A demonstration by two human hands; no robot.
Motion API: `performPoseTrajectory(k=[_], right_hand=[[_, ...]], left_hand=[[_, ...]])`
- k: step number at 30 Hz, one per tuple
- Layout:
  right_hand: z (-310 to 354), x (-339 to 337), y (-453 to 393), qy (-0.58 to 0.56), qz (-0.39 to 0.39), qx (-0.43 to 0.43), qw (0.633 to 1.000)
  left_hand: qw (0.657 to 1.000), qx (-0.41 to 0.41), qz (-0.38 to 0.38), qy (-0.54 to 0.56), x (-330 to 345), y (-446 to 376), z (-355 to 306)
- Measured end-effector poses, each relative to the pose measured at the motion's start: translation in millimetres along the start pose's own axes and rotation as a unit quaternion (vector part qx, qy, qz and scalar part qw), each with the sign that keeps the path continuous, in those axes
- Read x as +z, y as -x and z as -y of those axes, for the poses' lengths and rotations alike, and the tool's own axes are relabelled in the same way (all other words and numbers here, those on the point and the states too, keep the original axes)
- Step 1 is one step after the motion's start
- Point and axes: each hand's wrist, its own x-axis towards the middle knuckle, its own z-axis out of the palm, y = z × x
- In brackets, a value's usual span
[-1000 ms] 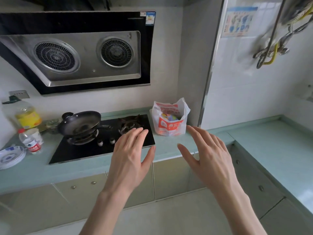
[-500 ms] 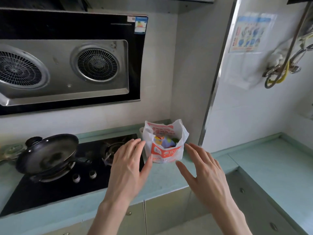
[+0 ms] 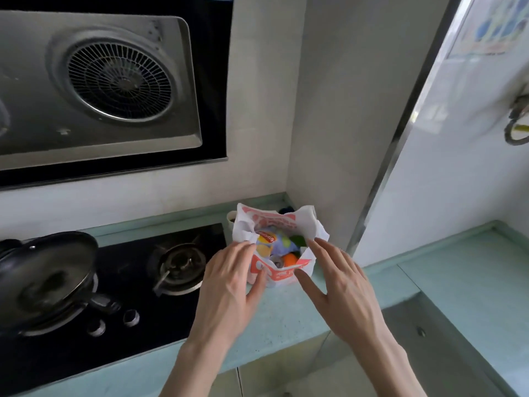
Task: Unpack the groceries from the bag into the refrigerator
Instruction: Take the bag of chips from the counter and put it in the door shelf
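A white plastic bag (image 3: 282, 275) with red print stands open on the pale green counter, in the corner by the wall. Inside it I see colourful groceries (image 3: 276, 245): a yellow and red packet, something orange, something green. My left hand (image 3: 229, 285) is at the bag's left side, fingertips touching its rim, fingers spread. My right hand (image 3: 340, 285) is at the bag's right side with its fingers spread, fingertips at the rim and thumb against the front. Neither hand grips anything. No refrigerator is in view.
A black gas hob (image 3: 137, 282) lies left of the bag, with a dark frying pan (image 3: 45, 276) on its left burner. A range hood (image 3: 100, 81) hangs above. The green counter (image 3: 286, 319) turns along the right wall. A small cup (image 3: 231, 217) stands behind the bag.
I have come closer to the counter, so the bag looks larger. Both hands moved forward from in front of the bag to its two sides and now touch it.
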Motion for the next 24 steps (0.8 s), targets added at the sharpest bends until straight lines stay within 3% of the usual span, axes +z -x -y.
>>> performPoseTrajectory(k=[6,13,19,24], right_hand=[[-25.8,50.3,-56.2,-0.047,0.044,-0.01,0.998],[-55.4,130.7,-117.1,-0.106,0.121,-0.007,0.987],[-83.0,184.1,-151.1,-0.09,0.208,0.007,0.974],[-102.7,212.8,-171.6,-0.069,0.276,-0.021,0.958]], left_hand=[[1.0,-0.023,0.011,0.008,55.7,-36.4,20.0],[0.996,-0.043,0.079,-0.004,114.0,-82.2,45.3],[0.994,-0.066,0.088,-0.006,170.4,-93.3,55.7],[0.981,-0.108,0.154,-0.052,203.7,-96.7,79.0]])
